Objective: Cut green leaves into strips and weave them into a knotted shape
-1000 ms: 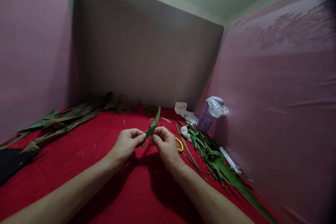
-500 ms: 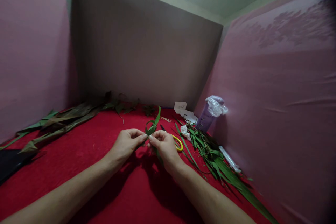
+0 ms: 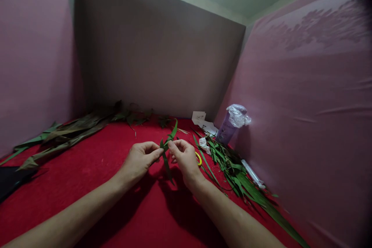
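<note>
A green leaf strip sits at the centre of the clock, raised over the red surface between two bare hands. One end rises towards 1 o'clock, another hangs towards 6; how the middle crosses or folds is hard to make out behind the fingertips. From 9 o'clock the left hand pinches it, thumb on top, lower fingers curled out of sight. From 3 o'clock the right hand has its grip pinched at the strip's edge, its far fingers partly hidden.

Just beyond, at 3 o'clock, a yellow loop shows, partly covered by the right hand. Between 1 and 2 lie thin sticks and a white card, its marks too small to read. Between 2 and 3, clear plastic hides the top of a purple container. A heap of cut leaves trails towards 4. Between 9 and 10, brownish leaves fade into shadow; near 9, a dark flat object is cut off.
</note>
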The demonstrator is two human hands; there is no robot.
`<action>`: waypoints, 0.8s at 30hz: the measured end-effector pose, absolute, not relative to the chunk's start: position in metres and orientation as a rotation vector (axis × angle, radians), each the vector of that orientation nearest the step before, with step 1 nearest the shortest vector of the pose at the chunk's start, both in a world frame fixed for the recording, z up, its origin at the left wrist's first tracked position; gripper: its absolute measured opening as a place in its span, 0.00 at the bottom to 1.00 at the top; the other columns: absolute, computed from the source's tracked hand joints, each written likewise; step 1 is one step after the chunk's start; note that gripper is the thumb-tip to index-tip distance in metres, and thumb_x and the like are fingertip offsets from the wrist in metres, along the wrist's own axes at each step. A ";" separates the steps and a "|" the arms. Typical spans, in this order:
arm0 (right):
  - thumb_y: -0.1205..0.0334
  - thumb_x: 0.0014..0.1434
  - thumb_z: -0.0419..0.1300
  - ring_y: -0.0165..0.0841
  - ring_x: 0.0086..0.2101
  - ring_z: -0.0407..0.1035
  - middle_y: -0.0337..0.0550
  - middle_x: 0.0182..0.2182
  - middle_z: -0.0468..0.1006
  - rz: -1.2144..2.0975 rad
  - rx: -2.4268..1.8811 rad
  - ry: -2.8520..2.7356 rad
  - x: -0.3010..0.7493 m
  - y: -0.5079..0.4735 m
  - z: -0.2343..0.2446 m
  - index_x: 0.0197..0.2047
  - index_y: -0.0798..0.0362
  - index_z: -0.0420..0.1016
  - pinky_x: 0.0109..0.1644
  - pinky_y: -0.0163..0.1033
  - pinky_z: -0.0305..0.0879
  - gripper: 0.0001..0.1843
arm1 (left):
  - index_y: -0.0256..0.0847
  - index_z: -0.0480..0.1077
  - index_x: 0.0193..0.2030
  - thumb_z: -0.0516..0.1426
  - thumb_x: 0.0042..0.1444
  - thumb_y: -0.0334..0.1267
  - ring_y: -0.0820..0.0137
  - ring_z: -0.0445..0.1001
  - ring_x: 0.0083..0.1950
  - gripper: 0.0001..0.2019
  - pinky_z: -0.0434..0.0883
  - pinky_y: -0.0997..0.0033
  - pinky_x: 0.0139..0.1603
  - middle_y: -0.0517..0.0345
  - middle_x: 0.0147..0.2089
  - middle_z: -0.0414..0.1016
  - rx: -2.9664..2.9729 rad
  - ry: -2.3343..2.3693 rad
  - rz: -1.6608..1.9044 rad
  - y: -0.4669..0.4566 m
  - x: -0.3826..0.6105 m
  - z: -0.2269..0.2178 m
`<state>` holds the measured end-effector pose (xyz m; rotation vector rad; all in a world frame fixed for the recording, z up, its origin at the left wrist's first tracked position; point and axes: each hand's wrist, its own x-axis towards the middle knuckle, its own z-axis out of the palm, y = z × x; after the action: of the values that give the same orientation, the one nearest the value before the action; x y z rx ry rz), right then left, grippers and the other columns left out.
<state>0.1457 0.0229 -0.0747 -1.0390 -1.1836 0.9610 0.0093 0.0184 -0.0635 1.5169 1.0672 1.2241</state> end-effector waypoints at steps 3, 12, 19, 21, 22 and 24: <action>0.53 0.46 0.62 0.25 0.19 0.59 0.34 0.18 0.66 0.945 -1.048 -1.161 0.146 0.023 -0.074 0.25 0.56 0.67 0.22 0.31 0.56 0.14 | 0.38 0.70 0.21 0.60 0.43 0.42 0.77 0.57 0.21 0.10 0.54 0.76 0.22 0.66 0.18 0.62 1.524 1.079 1.207 0.016 0.011 -0.063; 0.51 0.51 0.56 0.26 0.18 0.59 0.36 0.18 0.68 0.960 -1.086 -1.105 0.147 0.023 -0.076 0.24 0.55 0.65 0.19 0.30 0.56 0.15 | 0.37 0.71 0.21 0.60 0.43 0.43 0.76 0.59 0.21 0.10 0.56 0.76 0.23 0.64 0.18 0.64 1.502 1.097 1.238 0.016 0.011 -0.061; 0.56 0.51 0.59 0.29 0.26 0.64 0.36 0.25 0.69 0.605 -1.086 -1.212 0.152 0.022 -0.071 0.33 0.53 0.66 0.25 0.31 0.61 0.10 | 0.38 0.72 0.25 0.57 0.48 0.42 0.74 0.61 0.24 0.09 0.57 0.75 0.26 0.63 0.21 0.66 1.695 1.136 1.233 0.016 0.009 -0.068; 0.58 0.52 0.58 0.29 0.25 0.63 0.36 0.23 0.67 0.606 -1.093 -1.234 0.153 0.022 -0.070 0.30 0.53 0.67 0.25 0.32 0.61 0.08 | 0.38 0.72 0.24 0.57 0.48 0.42 0.74 0.61 0.24 0.09 0.57 0.75 0.25 0.64 0.20 0.65 1.704 1.145 1.225 0.016 0.008 -0.068; 0.58 0.52 0.57 0.29 0.24 0.62 0.36 0.22 0.67 0.613 -1.095 -1.241 0.153 0.022 -0.070 0.28 0.54 0.67 0.25 0.32 0.61 0.08 | 0.38 0.72 0.24 0.57 0.48 0.42 0.73 0.61 0.24 0.09 0.57 0.75 0.25 0.64 0.20 0.65 1.705 1.152 1.228 0.016 0.008 -0.068; 0.56 0.53 0.56 0.30 0.25 0.63 0.37 0.22 0.68 0.610 -1.091 -1.254 0.154 0.022 -0.069 0.29 0.54 0.68 0.26 0.33 0.62 0.10 | 0.39 0.72 0.24 0.56 0.48 0.42 0.73 0.62 0.24 0.09 0.58 0.74 0.26 0.63 0.20 0.66 1.725 1.169 1.238 0.017 0.008 -0.067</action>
<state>0.1541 0.0220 -0.0692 -1.0905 -1.2537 0.6103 0.0076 0.0166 -0.0675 1.7254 1.1690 1.2384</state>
